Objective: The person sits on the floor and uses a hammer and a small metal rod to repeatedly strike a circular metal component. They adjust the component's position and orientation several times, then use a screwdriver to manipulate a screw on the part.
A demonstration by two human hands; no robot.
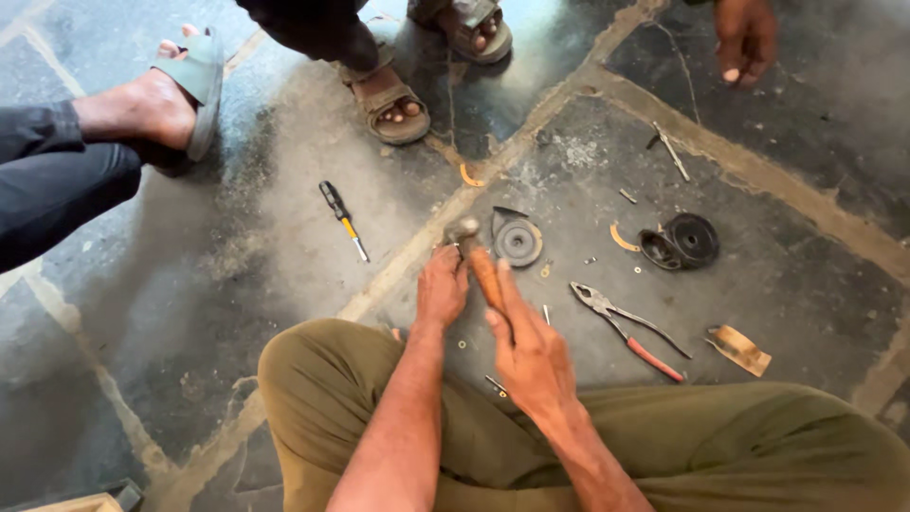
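Head view: wooden-handled hammer (pixel 477 254), ribbed disc (pixel 518 241)

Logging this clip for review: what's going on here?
A person sits on a stone floor with a hammer. The right hand holds its wooden handle, head down by the left hand, which rests on the floor at a small part that is hard to make out. A grey disc lies just beyond; pliers, a black round part and a screwdriver lie around. Other people's sandalled feet stand nearby.
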